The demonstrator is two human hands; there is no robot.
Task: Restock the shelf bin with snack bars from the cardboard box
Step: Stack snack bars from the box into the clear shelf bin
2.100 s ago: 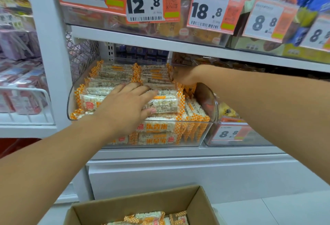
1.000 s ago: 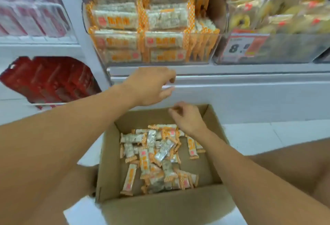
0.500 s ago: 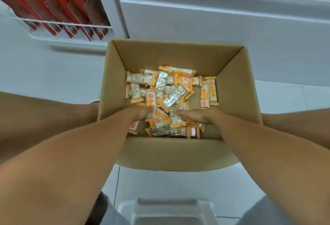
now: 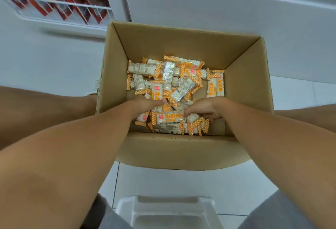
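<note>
1. Reaching down into the cardboard box point(image 4: 241, 61), both hands work among the snack bars point(image 4: 171, 83) heaped loose on its bottom, mostly toward the near wall and the middle.
2. The left hand point(image 4: 145, 104) lies palm-down on the pile near the box's left wall; its fingers are buried among the wrappers, so I cannot tell whether they grasp a bar or only press on the heap.
3. The right hand point(image 4: 205, 109) sits toward the box's right side with its fingers curled over a bar by the near wall, seemingly gathering it; how firm the hold is I cannot tell.
4. Using two hands at once probably lets the person scoop several bars per trip.
5. The box stands on the floor, close below the white shelf base point(image 4: 218, 10), which keeps each trip short.
6. The shelf bin itself is out of view, so its fill level cannot be judged.
7. A white stool point(image 4: 167, 210) shows nearer the person than the box.
</note>
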